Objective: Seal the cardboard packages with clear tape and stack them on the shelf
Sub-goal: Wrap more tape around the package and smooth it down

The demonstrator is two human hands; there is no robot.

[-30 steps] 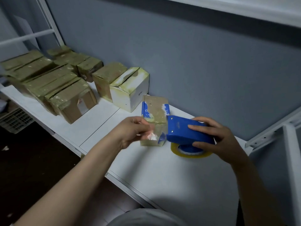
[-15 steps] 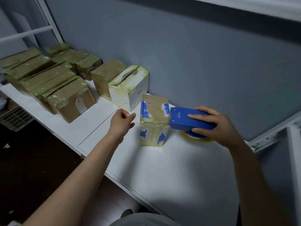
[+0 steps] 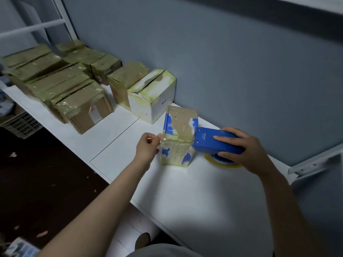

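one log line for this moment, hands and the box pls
phase: taping | right hand: holds blue tape dispenser against small blue-printed cardboard box | left hand: fingertips at box's left edge | box: upright on white shelf

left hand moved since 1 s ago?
Yes. The left hand was pressed on the front of the blue box; it pulled off to the box's left, then came back to its upper left edge, fingers curled.

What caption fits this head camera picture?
Right hand presses blue tape dispenser against small blue-and-brown cardboard box; left hand beside it.
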